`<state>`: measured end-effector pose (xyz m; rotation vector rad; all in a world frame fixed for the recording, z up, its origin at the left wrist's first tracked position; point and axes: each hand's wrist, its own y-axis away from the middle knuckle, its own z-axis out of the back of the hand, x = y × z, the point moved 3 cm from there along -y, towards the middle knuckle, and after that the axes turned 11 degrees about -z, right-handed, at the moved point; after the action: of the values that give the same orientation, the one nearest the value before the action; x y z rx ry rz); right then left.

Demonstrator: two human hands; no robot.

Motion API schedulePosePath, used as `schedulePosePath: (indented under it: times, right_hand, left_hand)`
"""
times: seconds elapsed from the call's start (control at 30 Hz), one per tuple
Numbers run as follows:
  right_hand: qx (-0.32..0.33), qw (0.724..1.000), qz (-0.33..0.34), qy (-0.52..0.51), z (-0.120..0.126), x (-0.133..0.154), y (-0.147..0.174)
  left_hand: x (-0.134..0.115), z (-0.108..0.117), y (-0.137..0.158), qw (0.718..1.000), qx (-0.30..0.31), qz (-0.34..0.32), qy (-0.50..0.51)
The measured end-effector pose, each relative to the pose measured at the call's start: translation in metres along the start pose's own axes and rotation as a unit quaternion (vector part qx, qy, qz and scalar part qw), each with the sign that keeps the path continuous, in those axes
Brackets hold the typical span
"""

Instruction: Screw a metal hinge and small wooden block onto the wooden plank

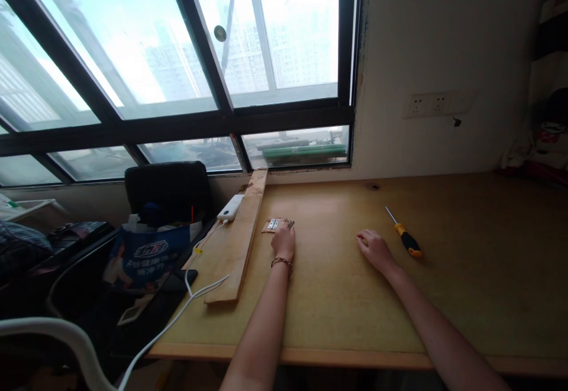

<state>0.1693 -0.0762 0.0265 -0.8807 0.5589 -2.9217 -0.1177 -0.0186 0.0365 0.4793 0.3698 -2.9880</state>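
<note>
My left hand reaches over a small brown piece on the table, its fingers bent and drawn together. White metal plates with dark holes, like a hinge, lie on that piece just beyond the hand. Beside the fingertips are small dark screws; whether the fingers grip one is hidden. My right hand rests on the tabletop with its fingers curled in, and what they hold, if anything, cannot be made out. To its right lies a screwdriver with a yellow and black handle, its shaft pointing away from me.
A long wooden board lies along the left of the table. On it sits a white power bank with a white cable trailing off the edge. A black chair holds a blue bag. Wall sockets are behind.
</note>
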Motion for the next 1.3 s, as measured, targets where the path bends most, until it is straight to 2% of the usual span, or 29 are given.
schedulePosePath:
  times: [0.4,0.73,0.93,1.3]
  right_hand:
    - [0.023,1.000,0.005,-0.008,0.001,0.009,0.003]
    - [0.027,1.000,0.002,-0.007,-0.001,0.006,0.002]
    - [0.030,1.000,0.003,-0.004,-0.001,0.007,0.002]
    - [0.027,1.000,0.003,-0.008,-0.001,0.005,0.002]
  left_hand:
    - [0.006,-0.008,-0.004,1.000,0.008,-0.019,-0.002]
    - [0.004,-0.005,-0.004,0.999,0.027,-0.020,0.019]
    - [0.001,-0.007,-0.007,0.998,0.035,-0.053,0.008]
    - [0.000,-0.014,-0.007,0.997,0.052,-0.058,-0.015]
